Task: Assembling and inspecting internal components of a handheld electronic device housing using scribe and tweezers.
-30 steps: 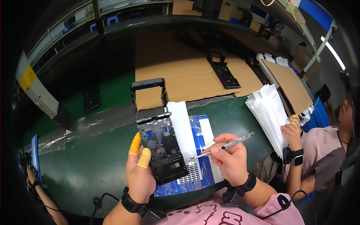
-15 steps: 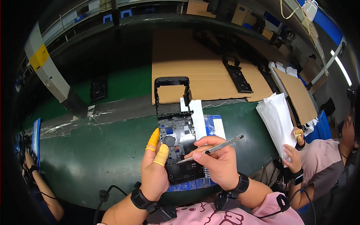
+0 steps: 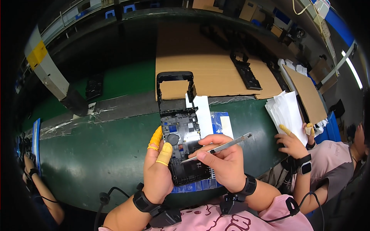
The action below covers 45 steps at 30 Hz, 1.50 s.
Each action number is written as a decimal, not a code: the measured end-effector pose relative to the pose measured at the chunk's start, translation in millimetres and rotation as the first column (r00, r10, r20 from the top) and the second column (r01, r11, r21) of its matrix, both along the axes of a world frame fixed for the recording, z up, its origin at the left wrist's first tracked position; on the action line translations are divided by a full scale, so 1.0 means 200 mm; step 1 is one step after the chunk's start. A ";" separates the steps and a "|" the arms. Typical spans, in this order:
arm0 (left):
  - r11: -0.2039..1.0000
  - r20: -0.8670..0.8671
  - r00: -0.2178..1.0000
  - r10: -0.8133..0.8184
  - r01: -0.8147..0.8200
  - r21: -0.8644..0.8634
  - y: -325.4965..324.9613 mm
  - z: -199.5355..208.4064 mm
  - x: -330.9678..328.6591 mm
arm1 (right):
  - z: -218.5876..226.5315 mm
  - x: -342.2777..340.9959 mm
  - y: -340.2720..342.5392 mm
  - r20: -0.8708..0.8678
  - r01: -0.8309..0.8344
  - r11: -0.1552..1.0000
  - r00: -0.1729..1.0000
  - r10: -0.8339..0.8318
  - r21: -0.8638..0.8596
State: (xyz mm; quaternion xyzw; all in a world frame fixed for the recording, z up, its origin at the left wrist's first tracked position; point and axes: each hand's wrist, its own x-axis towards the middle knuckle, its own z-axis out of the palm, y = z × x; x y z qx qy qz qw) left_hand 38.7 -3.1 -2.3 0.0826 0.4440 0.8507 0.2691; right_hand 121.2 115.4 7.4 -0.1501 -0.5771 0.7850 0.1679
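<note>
My left hand (image 3: 158, 173) is closed round the left edge of a black plastic housing (image 3: 181, 136), its thumb on the front; yellow finger cots cover the thumb and a finger. The housing has an open rectangular frame at its far end and moulded ribs, a round disc and small blue patches nearer me. Pinched in my right hand (image 3: 225, 163) is a slim silver craft knife (image 3: 231, 143), slanted so its pointed tip is over the housing's lower part. Whether the tip touches is too small to tell. Behind the housing are white paper (image 3: 203, 115) and a blue plastic packet (image 3: 219, 122).
Similar black housings (image 3: 246, 71) lie on cardboard (image 3: 212, 75) farther back, and another (image 3: 94, 86) on the green surface at left. At right, a co-worker's hand (image 3: 295, 144) is by a stack of white sheets (image 3: 283, 111). Another person's arm (image 3: 44, 188) shows at far left.
The view has shifted slightly, and my hands, housing and knife keep nearly the same arrangement. The co-worker's nearer hand has moved left and spread its fingers beside the white sheets.
</note>
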 end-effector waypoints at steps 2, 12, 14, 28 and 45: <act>1.000 0.009 1.000 0.011 -0.011 -0.005 0.00 -0.01 0.00 | -0.01 0.00 0.00 -0.047 -0.009 1.000 0.999 0.008 -0.015; 0.999 0.060 0.998 -0.008 0.005 0.052 0.00 0.02 0.00 | -0.01 0.01 0.01 -0.030 -0.022 1.000 0.999 0.021 -0.003; 0.993 -0.094 0.990 -0.105 0.109 0.039 -0.01 0.00 -0.01 | -0.01 0.01 0.02 -0.055 -0.004 1.000 0.998 0.004 0.003; 0.997 -0.024 1.000 -0.012 0.013 0.070 -0.02 0.05 -0.04 | -0.14 0.20 0.17 0.097 0.120 0.993 0.988 -0.121 0.013; 0.979 0.042 0.999 -0.007 -0.002 0.202 -0.02 0.02 -0.05 | -0.20 0.19 0.17 0.122 0.145 0.987 0.981 -0.153 0.073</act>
